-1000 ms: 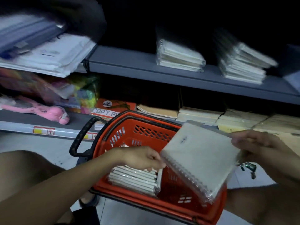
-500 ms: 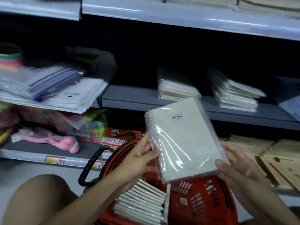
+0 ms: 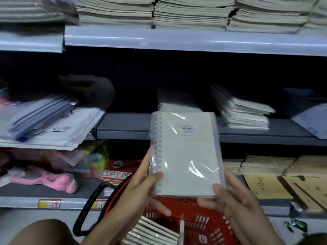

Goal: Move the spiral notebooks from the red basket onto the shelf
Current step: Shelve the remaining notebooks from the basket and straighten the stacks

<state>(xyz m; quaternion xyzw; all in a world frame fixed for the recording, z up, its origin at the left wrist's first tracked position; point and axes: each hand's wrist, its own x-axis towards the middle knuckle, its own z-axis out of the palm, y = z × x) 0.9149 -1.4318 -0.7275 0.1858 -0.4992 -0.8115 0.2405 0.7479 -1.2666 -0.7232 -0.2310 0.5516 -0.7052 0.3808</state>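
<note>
A plastic-wrapped spiral notebook stands upright in front of me, spiral edge to the left, held above the red basket. My left hand grips its lower left edge and my right hand grips its lower right corner. More wrapped notebooks lie stacked in the basket's left side. On the grey middle shelf behind the held notebook sit two stacks of the same notebooks, one partly hidden by it and one to the right.
White envelopes and folders overhang the shelf at left. Pink toy and copy paper box lie on the bottom shelf; brown paper pads at right. Paper stacks fill the top shelf. The basket's black handle sticks out leftward.
The notebook has been lifted out of the basket and turned upright; both hands now hold it higher, closer to the middle shelf. My view has tilted upward.
</note>
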